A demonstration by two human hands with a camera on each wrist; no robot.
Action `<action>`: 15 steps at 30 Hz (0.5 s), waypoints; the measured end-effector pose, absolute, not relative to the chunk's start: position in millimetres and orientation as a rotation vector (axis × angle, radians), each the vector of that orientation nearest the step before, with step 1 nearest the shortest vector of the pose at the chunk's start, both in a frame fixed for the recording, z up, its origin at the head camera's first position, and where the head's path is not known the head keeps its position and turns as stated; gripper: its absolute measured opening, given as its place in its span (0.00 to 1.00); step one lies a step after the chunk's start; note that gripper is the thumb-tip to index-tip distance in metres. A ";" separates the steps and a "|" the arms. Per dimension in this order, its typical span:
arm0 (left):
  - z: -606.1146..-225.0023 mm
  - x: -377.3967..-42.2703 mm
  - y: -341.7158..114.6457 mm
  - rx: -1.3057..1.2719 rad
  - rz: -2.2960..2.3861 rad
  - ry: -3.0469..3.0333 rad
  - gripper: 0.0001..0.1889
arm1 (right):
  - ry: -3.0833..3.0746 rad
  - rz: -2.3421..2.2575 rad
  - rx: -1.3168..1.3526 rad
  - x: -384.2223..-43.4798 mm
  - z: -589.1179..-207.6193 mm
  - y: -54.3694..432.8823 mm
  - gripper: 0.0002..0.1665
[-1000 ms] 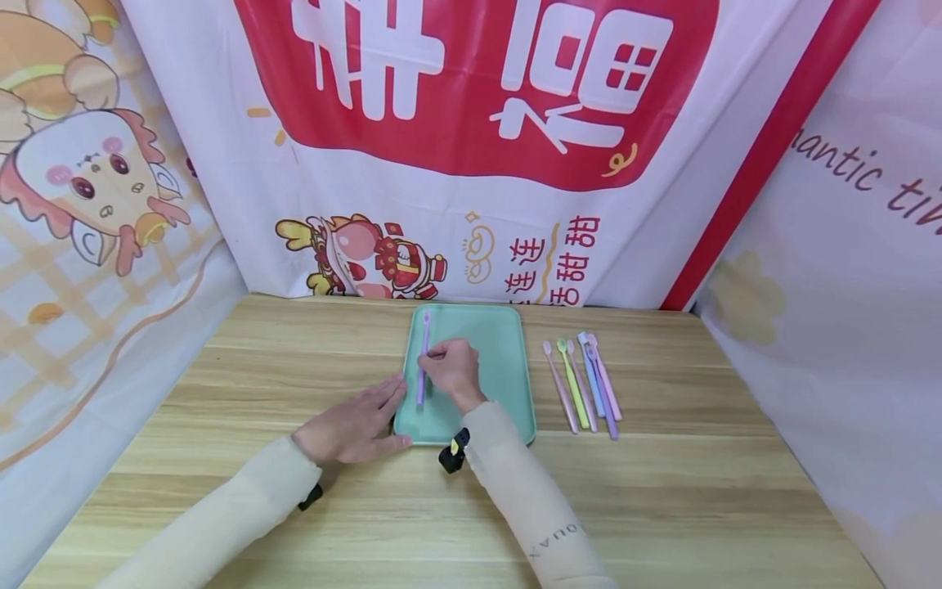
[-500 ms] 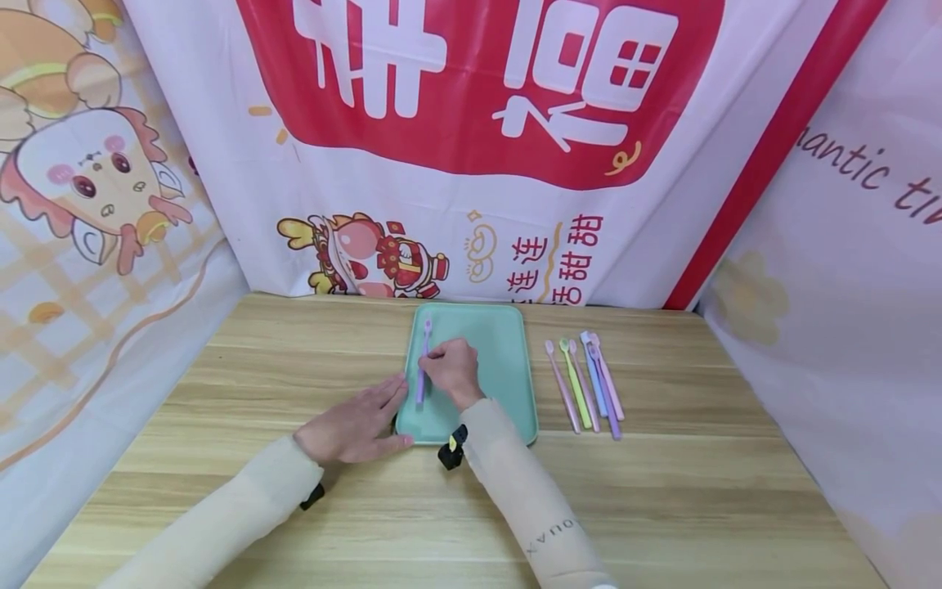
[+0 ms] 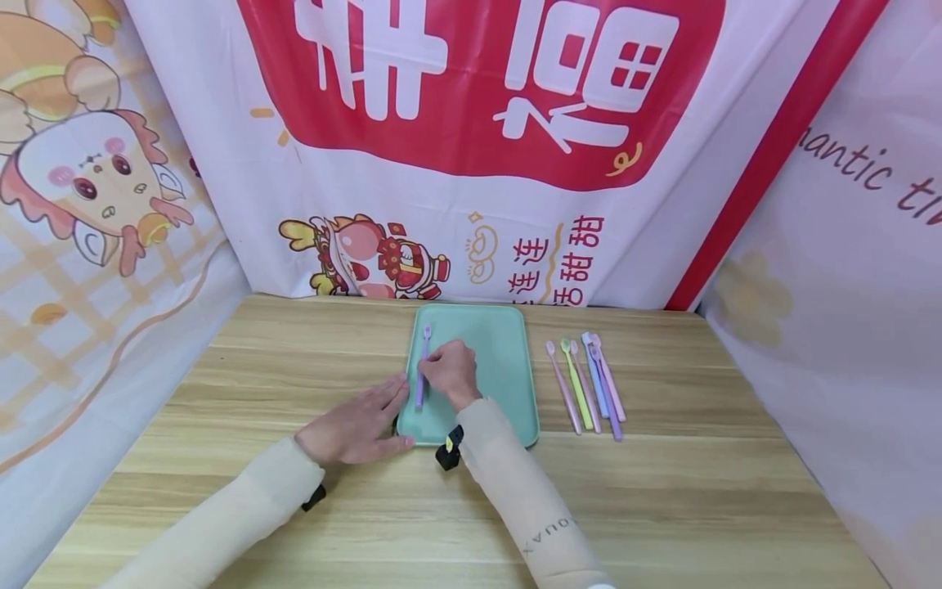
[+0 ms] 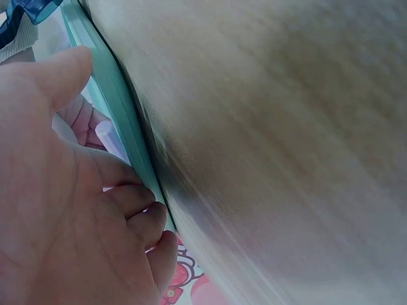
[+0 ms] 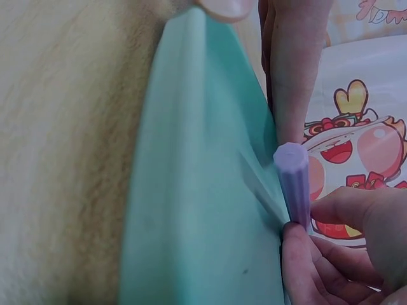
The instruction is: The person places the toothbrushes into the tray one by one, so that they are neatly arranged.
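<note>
Behind everything, a printed cloth (image 3: 471, 155) is hanging above the far edge of a wooden table (image 3: 662, 507), its red panel showing white characters. Across the tabletop, two cream-sleeved forearms are angling inward from the near side: the left sleeve (image 3: 228, 511) is slanting up toward the right, while the right sleeve (image 3: 526, 491) is leaning up toward the left. Between them, a mint-green tray (image 3: 504, 368) is lying flat near the table's far edge.

The left hand (image 3: 353, 424) is resting palm down at the tray's left side, its fingers extending together and touching the rim, with the thumb spreading away toward the near corner. The right hand (image 3: 452, 372) is bending over the tray from the right, its thumb and fingertips pinching the handle of a purple toothbrush (image 3: 420, 395). That brush is lining up along the tray's left side, inside the rim, its head pointing to the far edge; whether it is touching the tray's floor cannot be told. To the tray's right, more toothbrushes (image 3: 578, 384) in pink, green, blue and purple are lying close together. Small black wrist devices (image 3: 448, 452) are showing beside both cuffs.
</note>
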State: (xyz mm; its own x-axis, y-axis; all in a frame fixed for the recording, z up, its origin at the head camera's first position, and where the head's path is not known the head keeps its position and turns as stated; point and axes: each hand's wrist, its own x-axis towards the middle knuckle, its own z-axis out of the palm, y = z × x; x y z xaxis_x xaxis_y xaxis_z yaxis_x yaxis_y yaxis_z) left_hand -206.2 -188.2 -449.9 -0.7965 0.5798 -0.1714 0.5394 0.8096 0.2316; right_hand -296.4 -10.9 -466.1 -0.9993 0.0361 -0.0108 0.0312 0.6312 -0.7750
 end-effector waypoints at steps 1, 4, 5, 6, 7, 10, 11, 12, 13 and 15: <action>-450.1 -206.2 -188.3 0.870 0.250 2.763 0.47 | -2.829 1.343 -0.058 -296.4 -466.1 -11.2 0.05; -450.7 -206.4 -188.5 0.874 0.242 2.765 0.47 | -2.828 1.339 -0.058 -297.3 -466.5 -12.1 0.05; -450.8 -206.5 -188.4 0.875 0.241 2.765 0.47 | -2.831 1.339 -0.061 -297.9 -466.8 -12.4 0.06; -450.9 -206.6 -188.5 0.874 0.240 2.765 0.47 | -2.834 1.334 -0.063 -298.5 -467.3 -12.6 0.06; -451.0 -206.7 -188.4 0.872 0.239 2.764 0.47 | -2.837 1.330 -0.067 -299.1 -467.9 -12.8 0.06; -450.8 -206.8 -188.1 0.866 0.244 2.761 0.47 | -2.837 1.320 -0.069 -300.3 -469.2 -13.2 0.06; -450.9 -206.8 -187.9 0.866 0.245 2.760 0.47 | -2.836 1.315 -0.068 -300.3 -469.3 -13.3 0.06; -450.9 -206.8 -187.9 0.865 0.244 2.760 0.47 | -2.833 1.311 -0.067 -300.2 -469.5 -13.4 0.05; -450.8 -206.7 -188.0 0.867 0.243 2.760 0.47 | -2.831 1.310 -0.069 -300.1 -469.6 -13.6 0.05; -450.8 -206.6 -188.3 0.871 0.238 2.761 0.47 | -2.830 1.311 -0.068 -299.2 -468.9 -13.7 0.05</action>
